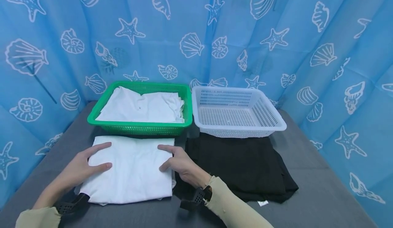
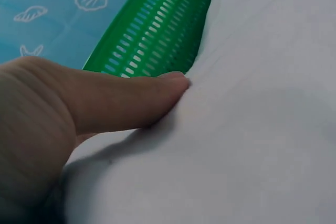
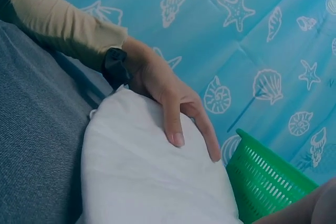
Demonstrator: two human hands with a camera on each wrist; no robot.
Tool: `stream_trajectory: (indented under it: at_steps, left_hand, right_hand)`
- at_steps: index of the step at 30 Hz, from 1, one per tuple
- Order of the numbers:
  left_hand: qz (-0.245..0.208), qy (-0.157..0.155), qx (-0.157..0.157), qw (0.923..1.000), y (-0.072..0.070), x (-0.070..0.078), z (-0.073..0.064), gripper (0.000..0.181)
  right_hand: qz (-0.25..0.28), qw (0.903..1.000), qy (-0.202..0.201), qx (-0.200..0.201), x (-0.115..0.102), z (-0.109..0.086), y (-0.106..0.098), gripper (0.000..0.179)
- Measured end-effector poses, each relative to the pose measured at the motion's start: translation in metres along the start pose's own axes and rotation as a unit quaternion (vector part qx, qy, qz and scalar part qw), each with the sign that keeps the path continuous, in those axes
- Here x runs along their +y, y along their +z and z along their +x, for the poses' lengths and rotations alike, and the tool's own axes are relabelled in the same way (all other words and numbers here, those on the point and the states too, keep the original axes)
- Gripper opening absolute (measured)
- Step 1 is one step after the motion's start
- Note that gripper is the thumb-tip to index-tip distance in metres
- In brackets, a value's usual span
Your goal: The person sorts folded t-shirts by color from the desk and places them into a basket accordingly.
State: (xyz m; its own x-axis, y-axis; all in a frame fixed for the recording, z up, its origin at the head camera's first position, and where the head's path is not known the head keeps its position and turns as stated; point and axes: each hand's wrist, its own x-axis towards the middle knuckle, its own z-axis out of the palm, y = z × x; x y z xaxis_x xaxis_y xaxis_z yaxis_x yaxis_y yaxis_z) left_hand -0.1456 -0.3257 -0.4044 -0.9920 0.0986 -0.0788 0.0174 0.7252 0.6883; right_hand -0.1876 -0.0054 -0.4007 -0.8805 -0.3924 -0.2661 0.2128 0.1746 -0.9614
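A white folded garment (image 1: pixel 132 173) lies flat in front of me, with a hand at each side of it. My left hand (image 1: pixel 81 166) grips its left side, thumb and index finger on top. The other left fingers are hidden at or under the edge. From the right, my right hand (image 1: pixel 181 163) holds the opposite side, its thumb and index finger on the upper face and the rest out of sight. In the left wrist view the thumb (image 2: pixel 131 100) presses into the white cloth (image 2: pixel 252 129). The right wrist view shows the garment (image 3: pixel 152 171) with rounded, thick edges.
Behind the garment stands a green basket (image 1: pixel 141 128) holding white folded cloth (image 1: pixel 144 105). To its right is a white basket (image 1: pixel 239 132). Black folded garments (image 1: pixel 242 166) lie in front of that, a small white tag (image 1: pixel 262 203) showing. A blue curtain (image 1: pixel 172 27) hangs behind.
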Motion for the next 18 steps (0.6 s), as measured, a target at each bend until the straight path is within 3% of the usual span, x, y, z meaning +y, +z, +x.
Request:
stream_trajectory:
  at_steps: [6, 18]
  left_hand:
    - [-0.005, 0.023, 0.019, 0.9995, 0.001, 0.004, 0.001, 0.085]
    - [-0.025, 0.031, 0.025, 0.9989, 0.007, 0.016, -0.001, 0.08]
  right_hand:
    - [0.003, 0.9999, 0.003, 0.013, -0.007, 0.001, -0.006, 0.073]
    - [0.011, 0.9997, 0.012, 0.02, -0.016, 0.0, -0.015, 0.074]
